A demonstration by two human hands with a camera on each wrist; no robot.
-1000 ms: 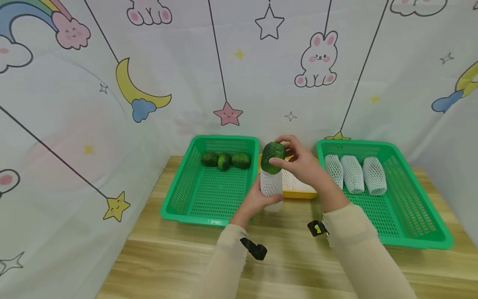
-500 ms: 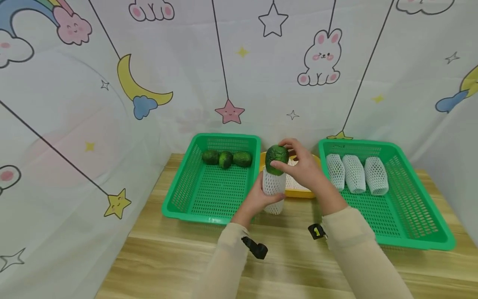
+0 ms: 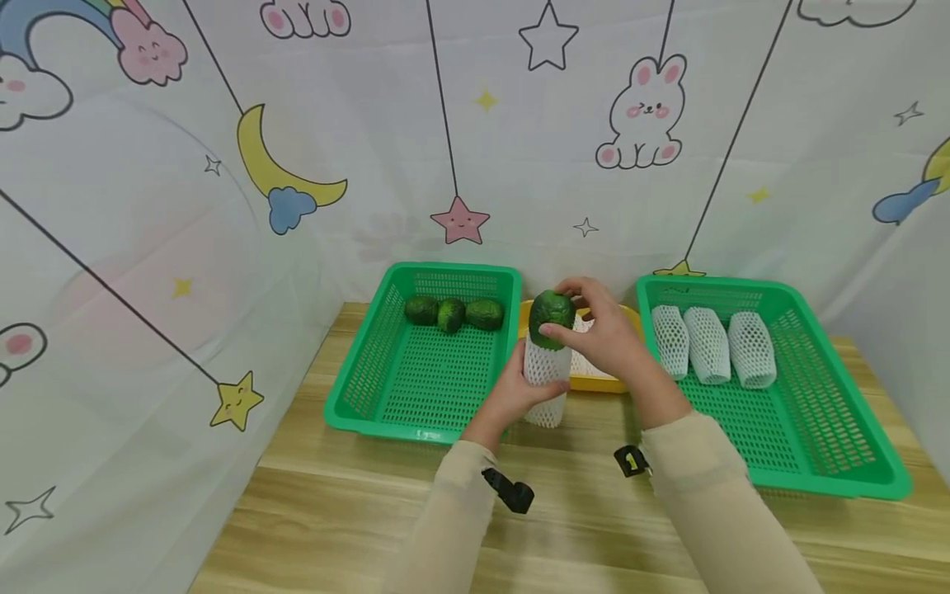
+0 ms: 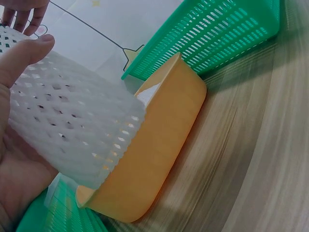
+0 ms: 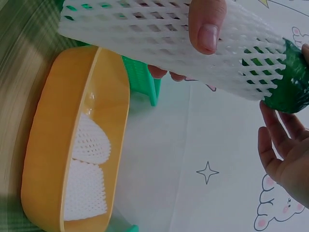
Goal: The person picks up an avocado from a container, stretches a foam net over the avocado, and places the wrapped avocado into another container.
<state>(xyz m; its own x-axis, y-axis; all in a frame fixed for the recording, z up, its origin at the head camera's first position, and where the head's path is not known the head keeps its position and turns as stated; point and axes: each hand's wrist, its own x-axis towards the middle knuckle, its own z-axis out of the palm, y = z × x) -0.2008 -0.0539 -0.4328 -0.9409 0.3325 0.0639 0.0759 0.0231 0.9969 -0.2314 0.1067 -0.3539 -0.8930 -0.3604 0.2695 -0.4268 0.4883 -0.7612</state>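
My left hand [image 3: 514, 394] grips a white foam net sleeve [image 3: 547, 375], held upright above the table. A dark green avocado [image 3: 552, 316] sits in the sleeve's top opening, its lower end inside the mesh. From above right, my right hand [image 3: 604, 330] holds the avocado between thumb and fingers. In the right wrist view, green skin shows through the mesh near the mouth, and the avocado [image 5: 292, 79] fills that end. The sleeve's other end hangs hollow in the left wrist view, where the left thumb [image 4: 29, 53] lies across the net.
Three avocados [image 3: 451, 315] lie along the back of the left green basket [image 3: 423, 433]. The right green basket [image 3: 831, 487] holds three net-covered pieces [image 3: 708, 346]. Between the baskets stands a yellow-orange container [image 3: 601, 384] with white foam nets [image 5: 87, 188]. A printed curtain hangs behind.
The avocado has gone slightly deeper into the foam net sleeve, with the right hand moving down a little. The left hand keeps its grip. The head view has shifted slightly.
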